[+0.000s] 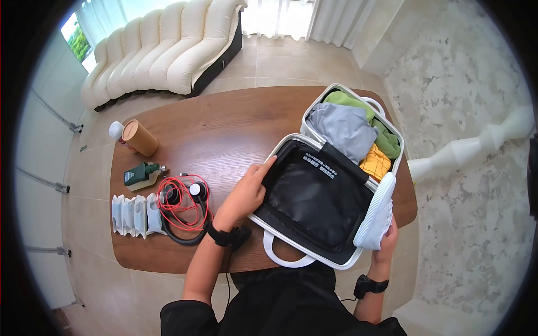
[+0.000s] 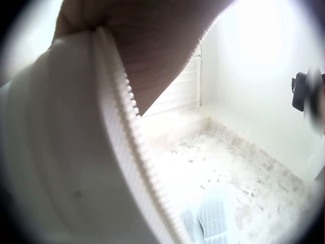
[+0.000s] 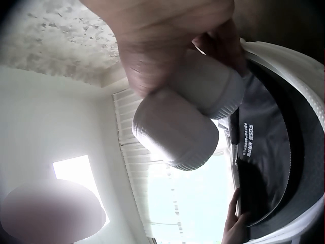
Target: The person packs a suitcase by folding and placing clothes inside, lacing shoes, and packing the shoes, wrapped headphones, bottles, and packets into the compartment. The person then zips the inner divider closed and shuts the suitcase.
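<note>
A small white suitcase point(image 1: 269, 231) lies open on the wooden table, its black-lined half point(image 1: 314, 196) nearest the person. Folded grey point(image 1: 344, 129), green point(image 1: 385, 140) and yellow point(image 1: 376, 162) clothes fill the far half. My left hand point(image 1: 246, 190) grips the left rim of the near half; in the left wrist view the hand crosses its zipper point(image 2: 133, 119). With my right hand point(image 1: 388, 238) I hold a pair of white shoes point(image 1: 374, 218) over the right rim. Both rounded toes point(image 3: 175, 132) show side by side in the right wrist view.
Left on the table are black headphones point(image 1: 188, 241) with a tangled red cable point(image 1: 178, 210), several small tissue packs point(image 1: 134, 215), a green-labelled bottle point(image 1: 140, 176), a brown cylinder point(image 1: 140, 138) and a white-capped bottle point(image 1: 116, 131). A cream sofa point(image 1: 162, 45) stands beyond.
</note>
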The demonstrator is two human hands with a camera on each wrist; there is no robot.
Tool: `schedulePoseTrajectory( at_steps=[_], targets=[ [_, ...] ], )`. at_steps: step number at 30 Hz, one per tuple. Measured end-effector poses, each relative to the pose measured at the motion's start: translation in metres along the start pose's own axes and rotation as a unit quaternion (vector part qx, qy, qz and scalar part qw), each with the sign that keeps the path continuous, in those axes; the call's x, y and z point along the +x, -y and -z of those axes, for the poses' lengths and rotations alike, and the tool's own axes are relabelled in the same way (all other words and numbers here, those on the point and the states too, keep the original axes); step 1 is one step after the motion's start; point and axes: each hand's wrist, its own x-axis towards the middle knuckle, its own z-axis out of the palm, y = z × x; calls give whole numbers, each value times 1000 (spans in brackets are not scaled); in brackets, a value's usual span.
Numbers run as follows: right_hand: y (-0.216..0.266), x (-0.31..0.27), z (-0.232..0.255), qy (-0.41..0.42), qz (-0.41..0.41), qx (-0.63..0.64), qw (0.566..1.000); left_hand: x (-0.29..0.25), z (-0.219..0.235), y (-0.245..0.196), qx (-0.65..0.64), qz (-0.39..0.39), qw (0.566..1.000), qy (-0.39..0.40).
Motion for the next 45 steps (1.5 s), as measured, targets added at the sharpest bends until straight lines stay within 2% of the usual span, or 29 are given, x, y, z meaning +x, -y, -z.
schedulePoseTrajectory(
  at_steps=[7, 10, 12, 15, 19, 21, 23, 25, 26, 27, 29, 30, 31, 33, 35, 38, 45],
  targets=[
    [16, 13, 3, 40, 3, -7, 999, -35, 0, -26, 16, 33, 997, -62],
    [24, 24, 2, 62, 32, -44, 997, -51, -1, -41, 32, 52, 994, -89],
    [22, 34, 4, 86, 69, -55, 992, -61, -1, -57, 32, 96, 989, -106],
    [38, 46, 1, 89, 71, -52, 992, -73, -4, -76, 30, 127, 983, -128],
    [32, 55, -25, 74, 45, -41, 995, -98, -12, -78, 33, 147, 973, -175],
    [25, 62, -32, 88, 84, -35, 992, -107, -20, -79, 159, 97, 955, -229],
    [27, 69, -35, 94, 91, -25, 991, -112, -19, -99, 173, 111, 954, -216],
    [36, 77, -35, 103, 112, -45, 987, -111, -17, -123, 268, 42, 951, -149],
    [31, 78, -41, 107, 121, -48, 986, -110, -16, -116, 283, -8, 949, -141],
    [32, 79, -44, 105, 118, -48, 986, -108, -15, -113, 284, -9, 949, -138],
    [37, 78, -49, 124, 127, -82, 981, -103, -11, -103, 221, -64, 973, 31],
    [25, 72, -62, 127, 130, -81, 980, -104, -7, -82, 252, -76, 963, 51],
    [25, 70, -63, 127, 129, -81, 980, -99, -4, -83, 251, -76, 964, 52],
    [24, 69, -66, 128, 156, -111, 973, -89, 3, -86, 238, -26, 965, 105],
    [30, 64, -68, 128, 151, -122, 973, -85, 1, -84, 252, -44, 961, 105],
    [26, 61, -77, 147, 177, -139, 963, -84, -6, -70, 267, -18, 952, 149],
    [24, 64, -81, 148, 157, -122, 969, -84, -24, -63, 307, -35, 942, 134]
  ],
)
